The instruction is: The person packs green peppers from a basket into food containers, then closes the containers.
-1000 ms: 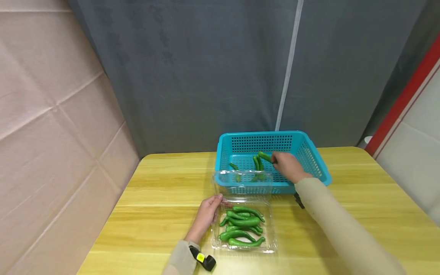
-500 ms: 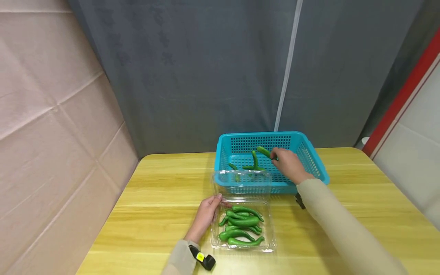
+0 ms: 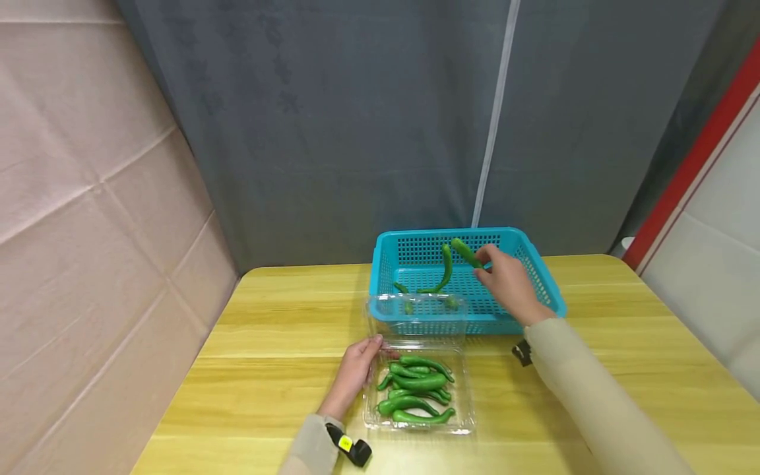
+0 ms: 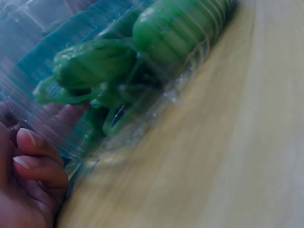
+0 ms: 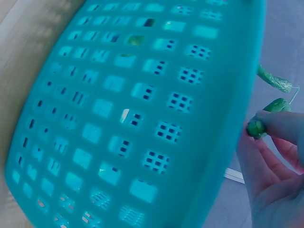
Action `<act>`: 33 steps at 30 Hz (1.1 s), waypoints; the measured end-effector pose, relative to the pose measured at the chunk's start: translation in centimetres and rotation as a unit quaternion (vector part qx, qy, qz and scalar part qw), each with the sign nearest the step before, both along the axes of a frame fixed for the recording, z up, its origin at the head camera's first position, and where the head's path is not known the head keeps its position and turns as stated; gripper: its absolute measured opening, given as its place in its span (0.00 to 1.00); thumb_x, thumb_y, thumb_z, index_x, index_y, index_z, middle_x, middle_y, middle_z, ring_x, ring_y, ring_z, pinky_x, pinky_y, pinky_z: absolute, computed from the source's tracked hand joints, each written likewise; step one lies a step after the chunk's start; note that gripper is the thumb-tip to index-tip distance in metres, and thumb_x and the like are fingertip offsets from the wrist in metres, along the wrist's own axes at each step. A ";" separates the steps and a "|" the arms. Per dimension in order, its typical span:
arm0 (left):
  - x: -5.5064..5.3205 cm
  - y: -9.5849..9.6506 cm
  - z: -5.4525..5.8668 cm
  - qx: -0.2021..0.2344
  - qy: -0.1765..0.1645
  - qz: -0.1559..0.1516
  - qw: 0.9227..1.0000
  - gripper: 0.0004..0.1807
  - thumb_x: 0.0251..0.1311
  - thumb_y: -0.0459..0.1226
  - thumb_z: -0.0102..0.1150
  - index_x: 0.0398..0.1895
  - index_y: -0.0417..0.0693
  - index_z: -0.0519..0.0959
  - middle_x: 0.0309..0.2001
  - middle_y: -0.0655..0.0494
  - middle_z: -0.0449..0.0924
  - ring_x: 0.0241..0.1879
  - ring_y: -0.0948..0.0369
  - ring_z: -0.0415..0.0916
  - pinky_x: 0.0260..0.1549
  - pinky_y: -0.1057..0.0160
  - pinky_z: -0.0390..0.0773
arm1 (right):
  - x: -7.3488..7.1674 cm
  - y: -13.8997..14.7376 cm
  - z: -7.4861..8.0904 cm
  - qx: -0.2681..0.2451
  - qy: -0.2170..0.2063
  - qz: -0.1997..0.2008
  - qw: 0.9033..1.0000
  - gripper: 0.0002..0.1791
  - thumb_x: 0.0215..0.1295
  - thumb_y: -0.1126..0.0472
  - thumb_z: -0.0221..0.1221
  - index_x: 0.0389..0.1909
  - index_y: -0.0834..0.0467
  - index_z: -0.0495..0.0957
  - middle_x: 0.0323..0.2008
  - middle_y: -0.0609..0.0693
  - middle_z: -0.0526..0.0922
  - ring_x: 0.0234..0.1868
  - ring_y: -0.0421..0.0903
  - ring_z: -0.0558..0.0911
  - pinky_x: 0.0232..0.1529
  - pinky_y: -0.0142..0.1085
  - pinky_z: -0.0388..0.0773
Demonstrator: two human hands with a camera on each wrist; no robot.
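A clear plastic clamshell box (image 3: 469,422) lies with its lid up on the table, several green chili peppers (image 3: 418,382) in its base. My left hand (image 3: 356,363) holds the box at its left edge near the hinge; some fingers show through the plastic in the left wrist view. Above the blue basket (image 3: 552,290), my right hand (image 3: 505,277) pinches a green chili pepper (image 3: 466,253) between thumb and fingers. A curved pepper (image 3: 447,264) stands up beside it; in the right wrist view a thin stem seems to link two peppers, but I cannot tell whether they are joined.
A few more peppers lie in the basket, partly seen through the raised lid (image 3: 415,316). The basket stands at the back of the wooden table (image 3: 285,316), before a grey curtain (image 3: 356,132). A pinkish cloth wall (image 3: 107,264) borders the left side.
My right hand has lifted the pinched pepper up and slightly right. The curved pepper beside it has risen too, its upper end higher now. My left hand and the box have stayed put.
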State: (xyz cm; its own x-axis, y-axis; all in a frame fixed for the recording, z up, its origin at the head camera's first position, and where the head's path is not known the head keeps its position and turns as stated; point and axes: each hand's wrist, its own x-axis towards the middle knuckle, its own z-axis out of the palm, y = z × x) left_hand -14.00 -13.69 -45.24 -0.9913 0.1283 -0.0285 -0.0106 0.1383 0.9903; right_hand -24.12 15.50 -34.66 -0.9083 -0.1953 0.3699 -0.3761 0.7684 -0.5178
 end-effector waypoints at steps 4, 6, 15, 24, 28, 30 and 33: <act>0.4 0.1 0.8 -0.010 0.001 0.001 1.000 0.21 0.66 0.48 0.40 0.38 0.43 0.78 0.35 0.49 0.82 0.05 0.68 0.54 0.03 0.69 0.58 | 0.7 0.4 0.4 -0.021 0.004 -0.007 1.000 0.18 0.60 0.62 0.57 0.50 0.57 0.67 0.42 0.55 0.76 0.35 0.50 0.79 0.32 0.44 0.75; 0.4 0.1 1.0 -0.012 0.000 0.001 1.000 0.21 0.66 0.48 0.40 0.38 0.43 0.78 0.35 0.49 0.82 0.05 0.68 0.54 0.03 0.69 0.58 | 1.0 0.5 0.6 -0.027 0.008 -0.013 1.000 0.20 0.60 0.61 0.57 0.52 0.57 0.66 0.42 0.56 0.76 0.36 0.51 0.79 0.32 0.45 0.75; 0.3 0.0 0.8 -0.011 0.000 -0.003 1.000 0.21 0.66 0.49 0.40 0.39 0.44 0.78 0.35 0.50 0.82 0.05 0.68 0.54 0.03 0.69 0.58 | 2.2 1.3 1.3 -0.043 0.021 -0.037 0.998 0.22 0.61 0.57 0.56 0.56 0.59 0.69 0.44 0.55 0.75 0.40 0.51 0.78 0.33 0.45 0.76; -0.1 -0.1 0.4 -0.007 0.002 -0.007 1.000 0.22 0.66 0.50 0.39 0.38 0.44 0.79 0.35 0.52 0.82 0.05 0.68 0.54 0.03 0.68 0.58 | 3.7 1.3 2.5 -0.099 0.044 -0.064 0.992 0.20 0.63 0.53 0.53 0.51 0.60 0.71 0.41 0.53 0.77 0.32 0.46 0.81 0.29 0.41 0.76; -0.8 -0.3 -1.4 -0.010 0.002 0.000 1.000 0.25 0.63 0.55 0.39 0.37 0.48 0.79 0.34 0.54 0.82 0.05 0.67 0.54 0.02 0.66 0.58 | 4.7 1.3 3.4 -0.118 0.047 -0.075 0.989 0.20 0.63 0.53 0.53 0.52 0.59 0.72 0.41 0.52 0.79 0.32 0.45 0.81 0.31 0.39 0.76; -1.1 -0.3 -2.3 -0.014 0.002 0.007 1.000 0.25 0.61 0.58 0.39 0.36 0.51 0.80 0.33 0.56 0.83 0.06 0.66 0.54 0.02 0.66 0.58 | 5.3 1.4 3.8 -0.129 0.047 -0.081 0.987 0.20 0.62 0.52 0.53 0.52 0.59 0.72 0.39 0.52 0.80 0.31 0.44 0.82 0.32 0.35 0.76; -1.1 -0.2 -2.4 -0.020 0.004 0.010 1.000 0.25 0.60 0.59 0.39 0.35 0.53 0.80 0.33 0.58 0.82 0.06 0.66 0.54 0.02 0.66 0.58 | 6.3 1.7 4.4 -0.146 0.047 -0.088 0.984 0.21 0.61 0.50 0.54 0.52 0.57 0.72 0.37 0.50 0.81 0.30 0.40 0.82 0.31 0.25 0.74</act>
